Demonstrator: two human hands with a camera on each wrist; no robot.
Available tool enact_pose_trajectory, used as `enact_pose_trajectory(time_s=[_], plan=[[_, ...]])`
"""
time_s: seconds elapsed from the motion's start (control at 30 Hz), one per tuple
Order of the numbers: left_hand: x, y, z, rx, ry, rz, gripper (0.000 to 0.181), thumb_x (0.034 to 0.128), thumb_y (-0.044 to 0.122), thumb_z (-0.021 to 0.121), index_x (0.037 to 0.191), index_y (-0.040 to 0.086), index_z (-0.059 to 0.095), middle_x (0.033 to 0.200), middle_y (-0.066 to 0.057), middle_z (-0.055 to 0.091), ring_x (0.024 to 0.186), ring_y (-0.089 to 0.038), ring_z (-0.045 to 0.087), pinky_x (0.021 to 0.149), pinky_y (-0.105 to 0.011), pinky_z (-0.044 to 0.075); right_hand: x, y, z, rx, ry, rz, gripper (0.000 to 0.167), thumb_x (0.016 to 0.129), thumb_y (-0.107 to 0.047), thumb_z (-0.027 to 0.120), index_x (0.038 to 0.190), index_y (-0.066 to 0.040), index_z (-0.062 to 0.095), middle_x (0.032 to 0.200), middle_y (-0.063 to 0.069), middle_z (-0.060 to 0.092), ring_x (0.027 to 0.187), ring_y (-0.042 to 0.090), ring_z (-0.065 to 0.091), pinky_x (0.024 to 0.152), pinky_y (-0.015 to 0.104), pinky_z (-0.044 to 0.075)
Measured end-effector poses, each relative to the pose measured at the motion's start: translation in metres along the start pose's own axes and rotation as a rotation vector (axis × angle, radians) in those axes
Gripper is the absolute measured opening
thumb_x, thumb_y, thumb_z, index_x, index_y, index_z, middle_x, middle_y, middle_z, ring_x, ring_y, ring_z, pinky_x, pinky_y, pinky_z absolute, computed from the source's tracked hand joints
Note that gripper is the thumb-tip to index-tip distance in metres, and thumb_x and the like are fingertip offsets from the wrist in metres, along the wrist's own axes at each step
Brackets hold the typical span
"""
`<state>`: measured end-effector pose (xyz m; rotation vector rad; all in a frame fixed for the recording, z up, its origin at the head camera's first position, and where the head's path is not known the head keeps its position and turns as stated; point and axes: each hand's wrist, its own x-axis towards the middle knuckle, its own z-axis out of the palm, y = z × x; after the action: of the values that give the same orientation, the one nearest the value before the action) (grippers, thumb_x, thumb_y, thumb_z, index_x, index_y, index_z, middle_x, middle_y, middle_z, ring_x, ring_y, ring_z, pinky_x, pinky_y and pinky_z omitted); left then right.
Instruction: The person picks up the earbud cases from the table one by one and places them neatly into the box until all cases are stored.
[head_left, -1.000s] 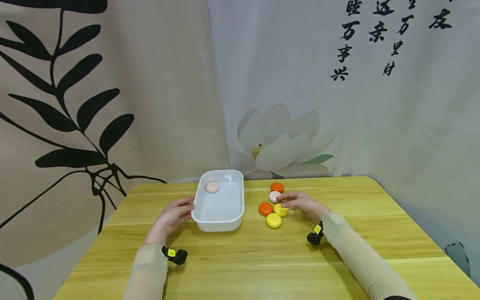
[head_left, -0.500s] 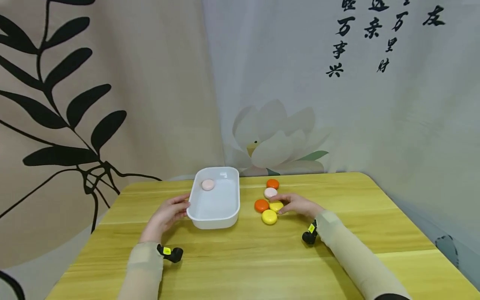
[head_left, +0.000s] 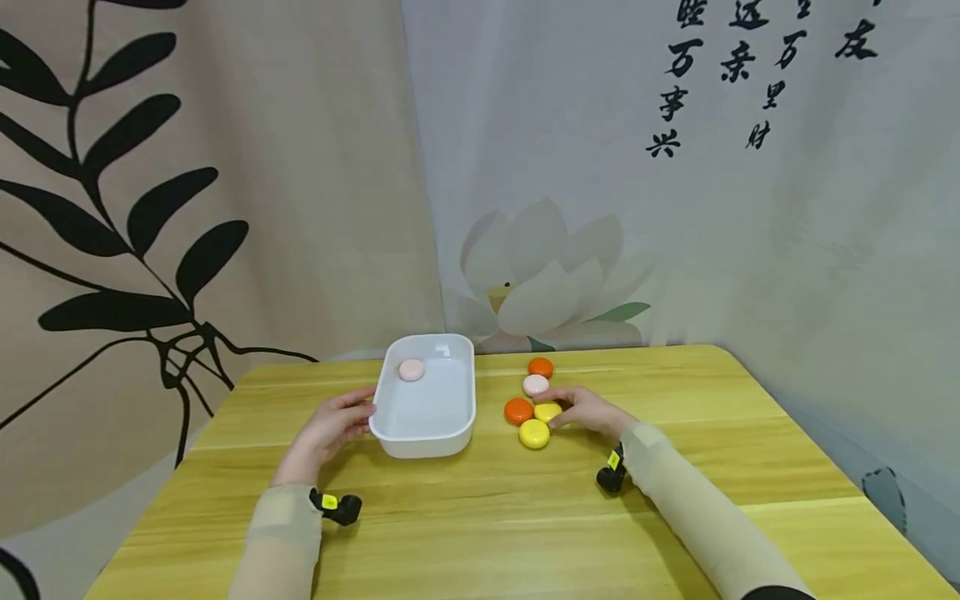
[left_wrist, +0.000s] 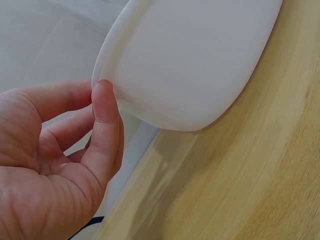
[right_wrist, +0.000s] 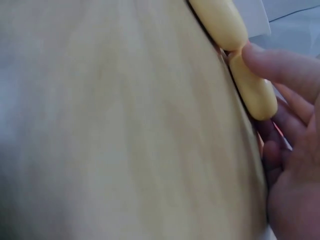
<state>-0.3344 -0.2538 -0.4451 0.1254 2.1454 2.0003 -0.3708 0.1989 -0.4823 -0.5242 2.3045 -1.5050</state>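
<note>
My left hand holds the left rim of a white rectangular dish, thumb and index finger at its edge in the left wrist view. One pale pink rounded disc lies inside. To the right of the dish, my right hand pinches a yellow disc on the table between thumb and fingers. A second yellow disc touches it on the near side. Beside them sit an orange disc and a pale pink disc, with another orange disc farther back.
The discs and dish stand on a wooden table with rounded far corners. Behind it hangs a pale curtain printed with leaves, a lotus and characters. Each wrist wears a small black camera.
My right hand's thumb and fingers have come down around the rear yellow disc. The left hand stays at the dish's rim. The whole head view has shifted slightly.
</note>
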Motion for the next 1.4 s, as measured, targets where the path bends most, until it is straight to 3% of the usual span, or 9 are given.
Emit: enact_pose_trajectory(time_s=[0.3, 0.57, 0.8, 0.93, 1.1, 1.27, 1.4], plan=[[0.000, 0.000, -0.001, 0.024, 0.008, -0.016, 0.051, 0.0990, 0.006, 0.053, 0.145, -0.008, 0.036, 0.116, -0.021, 0.057, 0.080, -0.013, 0.061, 0.076, -0.023, 0.054, 0.000, -0.001, 0.005, 0.008, 0.019, 0.004, 0.050, 0.080, -0.004, 0.075, 0.128, -0.007, 0.063, 0.139, 0.011, 0.051, 0.123, 0.026, 0.044, 0.108, 0.046, 0.031], [0.002, 0.002, -0.001, 0.022, 0.002, -0.005, 0.052, 0.0984, 0.006, 0.054, 0.145, -0.008, 0.036, 0.110, -0.016, 0.059, 0.080, -0.013, 0.061, 0.075, -0.024, 0.055, 0.000, 0.003, 0.001, -0.022, 0.010, -0.045, 0.052, 0.080, -0.004, 0.076, 0.130, -0.003, 0.061, 0.139, 0.015, 0.050, 0.122, 0.028, 0.045, 0.106, 0.047, 0.034], [0.006, -0.001, 0.001, 0.023, 0.003, -0.007, 0.053, 0.0981, 0.008, 0.056, 0.145, -0.007, 0.037, 0.113, -0.018, 0.057, 0.079, -0.013, 0.060, 0.073, -0.021, 0.054, -0.004, 0.002, -0.005, -0.038, 0.006, -0.022, 0.053, 0.081, -0.009, 0.076, 0.131, -0.007, 0.061, 0.138, 0.013, 0.052, 0.120, 0.026, 0.046, 0.105, 0.045, 0.034], [0.005, -0.003, 0.002, 0.009, 0.004, -0.016, 0.054, 0.0973, 0.009, 0.058, 0.145, -0.007, 0.037, 0.110, -0.014, 0.058, 0.078, -0.011, 0.060, 0.074, -0.022, 0.054, -0.003, 0.002, -0.009, -0.050, -0.008, -0.022, 0.053, 0.081, -0.009, 0.077, 0.132, -0.007, 0.061, 0.137, 0.012, 0.053, 0.121, 0.026, 0.046, 0.105, 0.044, 0.035], [0.002, -0.004, 0.002, 0.006, 0.013, -0.033, 0.053, 0.0980, 0.008, 0.056, 0.145, -0.006, 0.037, 0.116, -0.017, 0.055, 0.078, -0.011, 0.060, 0.074, -0.023, 0.054, -0.001, -0.006, -0.014, -0.056, -0.033, -0.032, 0.052, 0.083, -0.007, 0.074, 0.133, -0.004, 0.058, 0.137, 0.013, 0.053, 0.124, 0.028, 0.045, 0.105, 0.046, 0.036], [0.004, -0.003, 0.003, 0.024, 0.021, -0.015, 0.052, 0.0981, 0.009, 0.056, 0.144, -0.006, 0.038, 0.119, -0.020, 0.053, 0.082, -0.013, 0.060, 0.076, -0.024, 0.054, 0.000, -0.019, -0.019, -0.087, -0.002, -0.011, 0.052, 0.083, -0.010, 0.075, 0.132, -0.007, 0.060, 0.134, 0.011, 0.055, 0.118, 0.027, 0.049, 0.100, 0.044, 0.041], [0.002, -0.002, 0.002, 0.017, 0.022, -0.012, 0.053, 0.0977, 0.007, 0.056, 0.145, -0.007, 0.037, 0.113, -0.015, 0.056, 0.081, -0.013, 0.060, 0.074, -0.023, 0.054, 0.002, -0.027, -0.021, -0.096, 0.019, -0.002, 0.052, 0.082, -0.013, 0.077, 0.131, -0.009, 0.061, 0.130, 0.011, 0.058, 0.115, 0.027, 0.052, 0.097, 0.045, 0.043]])
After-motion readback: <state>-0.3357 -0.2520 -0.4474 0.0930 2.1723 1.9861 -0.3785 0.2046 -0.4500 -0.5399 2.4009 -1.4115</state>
